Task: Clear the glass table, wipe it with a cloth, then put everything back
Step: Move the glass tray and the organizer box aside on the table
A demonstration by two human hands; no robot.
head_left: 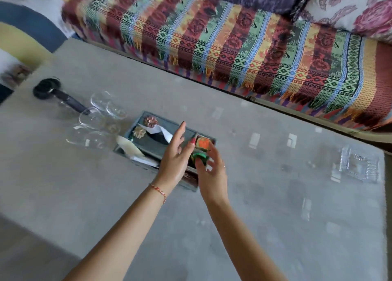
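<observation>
glass table: left hand fingers straight over tray; right hand pinches green-orange ornament.

On the glass table we see a tray near the middle, with clear bowls just left of it and a dark tool beyond those. A glass dish sits far right. Behind the table runs a covered sofa.

The left hand hides part of the tray.
</observation>
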